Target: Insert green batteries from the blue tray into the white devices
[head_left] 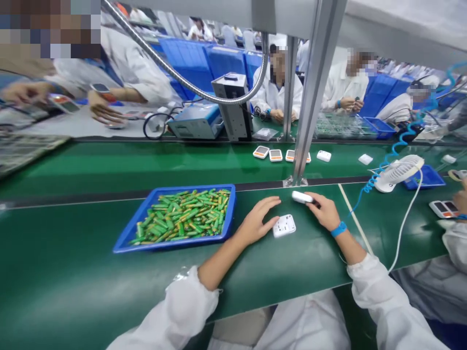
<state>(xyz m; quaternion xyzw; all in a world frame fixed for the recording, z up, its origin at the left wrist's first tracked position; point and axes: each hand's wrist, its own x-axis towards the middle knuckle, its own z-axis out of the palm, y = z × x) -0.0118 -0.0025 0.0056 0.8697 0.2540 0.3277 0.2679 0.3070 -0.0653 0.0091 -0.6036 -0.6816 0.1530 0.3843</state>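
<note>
My left hand (260,221) is open over the green bench, fingers stretched forward. Its thumb reaches the near-left edge of a white square device (284,226), which lies flat with dark marks on its upper face; whether they touch I cannot tell. My right hand (323,210), with a blue band at the wrist, is closed on a second white device (302,197), held tilted just above the bench. To the left of my left hand stands a blue tray (232,214) heaped with green and gold batteries (182,214).
A metal post (310,92) rises behind my hands. Several white and orange devices (276,155) lie on the green belt (164,163) beyond. A white fan (399,172) and coiled blue hose (401,141) stand right, near a co-worker's hand (461,197). More people work across the belt.
</note>
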